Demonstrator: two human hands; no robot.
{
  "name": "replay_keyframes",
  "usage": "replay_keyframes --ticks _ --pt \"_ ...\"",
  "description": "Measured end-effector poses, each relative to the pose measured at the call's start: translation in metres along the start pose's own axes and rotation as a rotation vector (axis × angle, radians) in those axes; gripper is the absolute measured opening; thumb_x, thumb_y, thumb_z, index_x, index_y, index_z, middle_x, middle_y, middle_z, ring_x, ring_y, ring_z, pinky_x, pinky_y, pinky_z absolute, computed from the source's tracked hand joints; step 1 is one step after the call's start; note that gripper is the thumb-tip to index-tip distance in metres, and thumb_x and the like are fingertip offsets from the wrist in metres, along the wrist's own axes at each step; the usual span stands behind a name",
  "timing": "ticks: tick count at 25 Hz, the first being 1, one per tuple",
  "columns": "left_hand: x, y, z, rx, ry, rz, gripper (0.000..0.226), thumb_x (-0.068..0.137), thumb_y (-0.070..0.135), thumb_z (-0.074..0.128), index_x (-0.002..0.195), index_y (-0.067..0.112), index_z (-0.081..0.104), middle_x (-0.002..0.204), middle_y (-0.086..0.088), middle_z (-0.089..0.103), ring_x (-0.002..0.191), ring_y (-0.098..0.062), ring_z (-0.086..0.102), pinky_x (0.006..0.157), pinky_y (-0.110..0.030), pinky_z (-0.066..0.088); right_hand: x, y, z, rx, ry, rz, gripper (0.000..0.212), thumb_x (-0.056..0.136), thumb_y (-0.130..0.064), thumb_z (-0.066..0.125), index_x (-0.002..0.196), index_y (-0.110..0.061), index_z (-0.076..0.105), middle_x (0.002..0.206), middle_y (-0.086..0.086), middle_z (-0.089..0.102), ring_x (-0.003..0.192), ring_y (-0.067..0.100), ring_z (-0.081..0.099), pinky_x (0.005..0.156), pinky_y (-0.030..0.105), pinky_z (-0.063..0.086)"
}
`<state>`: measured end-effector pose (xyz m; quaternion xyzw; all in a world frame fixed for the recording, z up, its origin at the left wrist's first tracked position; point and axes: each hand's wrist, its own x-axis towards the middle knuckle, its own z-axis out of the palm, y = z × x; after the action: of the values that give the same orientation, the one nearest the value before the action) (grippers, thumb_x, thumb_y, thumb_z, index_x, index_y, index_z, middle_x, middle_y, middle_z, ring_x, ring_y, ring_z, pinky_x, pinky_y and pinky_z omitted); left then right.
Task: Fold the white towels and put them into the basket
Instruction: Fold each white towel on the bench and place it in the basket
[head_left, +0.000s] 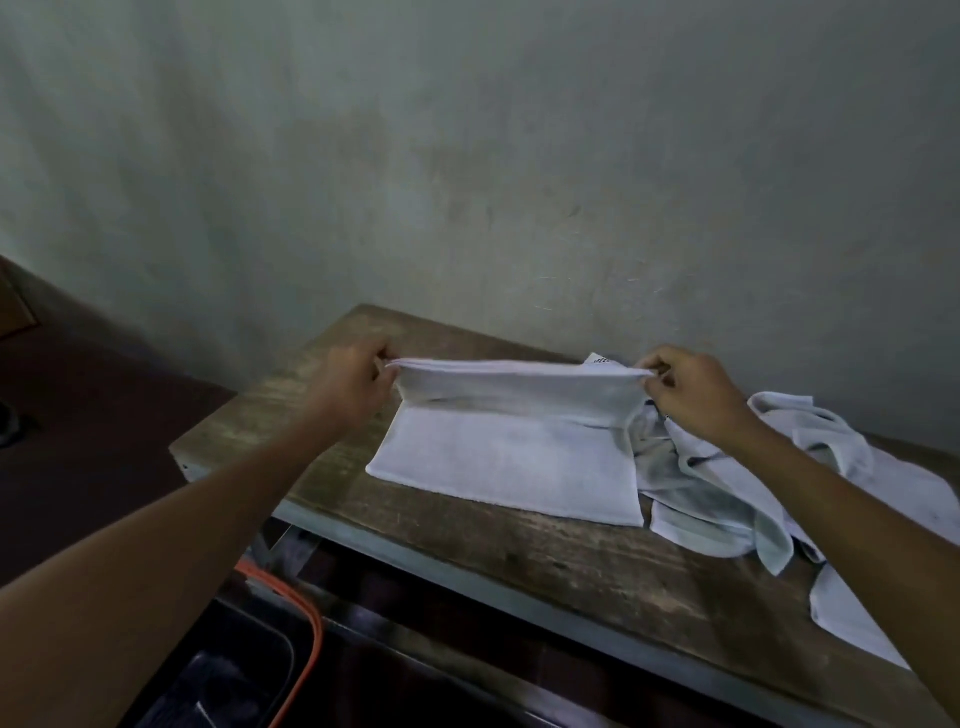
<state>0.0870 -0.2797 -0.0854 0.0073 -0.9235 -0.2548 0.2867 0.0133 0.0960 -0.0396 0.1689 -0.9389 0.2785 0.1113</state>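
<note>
Fingers of the left hand and right hand each pinch a far corner of the white rectangular cloth towel, so its long axis runs 9-to-3 o'clock. Near half lies flat on the worn wooden bench, far edge lifted toward 12. At 3 a crumpled white towel heap touches it.

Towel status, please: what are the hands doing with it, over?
Left hand and right hand pinch towel at far corners, lifted. Near half flat on table. Loose towels crowd its right.
</note>
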Motion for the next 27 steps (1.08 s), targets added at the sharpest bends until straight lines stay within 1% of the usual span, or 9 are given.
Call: replay_keyframes --ticks 2,4,6,8,11,16,21,24,27 --pt "-0.027 -0.014 0.002 0.005 -0.08 0.02 0.008 0.081 0.009 0.065 0.086 0.014 0.063 0.083 0.0 0.064 0.069 -0.018 0.056 0.065 -0.032 0.046 -0.026 0.007 0.007 -0.03 -0.071 -0.033 0.013 0.083 -0.01 0.061 0.088 -0.022 0.065 0.075 -0.003 0.064 0.069 0.017 0.057 0.069 0.032 0.045" --pt "-0.049 -0.019 0.002 -0.018 -0.14 0.025 0.008 0.081 0.009 0.064 0.086 0.015 0.064 0.085 0.004 0.061 0.072 -0.015 0.054 0.068 -0.03 0.044 -0.048 0.009 0.013 -0.093 -0.116 -0.087 0.012 0.082 -0.014 0.062 0.086 -0.025 0.065 0.075 -0.008 0.064 0.07 0.014 0.057 0.077 0.038 0.045" --pt "-0.063 -0.022 0.002 0.004 -0.174 0.005 0.011 0.077 0.022 0.06 0.086 0.018 0.064 0.086 0.005 0.062 0.075 -0.017 0.056 0.071 -0.035 0.048 -0.066 0.008 0.019 -0.161 -0.162 -0.107 0.011 0.083 -0.016 0.061 0.086 -0.026 0.064 0.081 -0.008 0.067 0.077 0.016 0.059 0.082 0.039 0.039" --pt "-0.073 -0.026 0.002 0.046 -0.185 -0.018 0.024 0.073 0.031 0.053 0.089 0.019 0.065 0.089 0.002 0.064 0.079 -0.022 0.059 0.073 -0.039 0.05 -0.081 0.009 0.026 -0.243 -0.168 -0.132 0.012 0.082 -0.017 0.06 0.089 -0.025 0.064 0.089 -0.008 0.067 0.088 0.018 0.059 0.079 0.035 0.03" --pt "-0.085 -0.025 0.01 0.085 -0.127 -0.023 0.025 0.075 0.03 0.054 0.093 0.018 0.065 0.094 -0.003 0.066 0.084 -0.027 0.063 0.074 -0.042 0.051 -0.092 0.013 0.035 -0.344 -0.201 -0.182 0.015 0.08 -0.019 0.06 0.092 -0.028 0.064 0.093 -0.01 0.066 0.096 0.018 0.056 0.074 0.031 0.022" --pt "-0.091 -0.024 0.014 0.133 -0.158 0.075 0.024 0.077 0.026 0.054 0.095 0.016 0.068 0.089 -0.003 0.07 0.08 -0.029 0.065 0.068 -0.037 0.052 -0.099 0.011 0.038 -0.404 -0.254 -0.18 0.011 0.082 -0.026 0.061 0.093 -0.029 0.064 0.1 -0.011 0.065 0.102 0.015 0.054 0.086 0.035 0.028" --pt "-0.094 -0.027 0.004 0.091 -0.212 0.083 0.032 0.079 0.035 0.05 0.096 0.018 0.07 0.091 -0.001 0.072 0.082 -0.024 0.066 0.07 -0.036 0.053 -0.108 0.018 0.05 -0.534 -0.194 -0.364 0.015 0.076 -0.029 0.063 0.089 -0.025 0.068 0.092 -0.008 0.067 0.092 0.021 0.061 0.075 0.033 0.026" --pt "-0.097 -0.031 -0.002 0.101 -0.3 0.145 0.044 0.075 0.043 0.045 0.102 0.018 0.07 0.091 0.0 0.071 0.08 -0.02 0.066 0.072 -0.03 0.052 -0.109 0.022 0.049 -0.601 -0.222 -0.408 0.033 0.064 -0.038 0.059 0.094 -0.024 0.067 0.091 -0.007 0.066 0.087 0.02 0.062 0.072 0.033 0.025" --pt "-0.095 -0.041 -0.006 0.164 -0.338 0.231 0.047 0.082 0.045 0.046 0.11 0.015 0.067 0.101 -0.004 0.071 0.088 -0.022 0.066 0.076 -0.031 0.053 -0.108 0.025 0.053 -0.683 -0.213 -0.464 0.035 0.062 -0.028 0.073 0.096 -0.021 0.068 0.088 -0.003 0.067 0.081 0.022 0.063 0.071 0.035 0.025"
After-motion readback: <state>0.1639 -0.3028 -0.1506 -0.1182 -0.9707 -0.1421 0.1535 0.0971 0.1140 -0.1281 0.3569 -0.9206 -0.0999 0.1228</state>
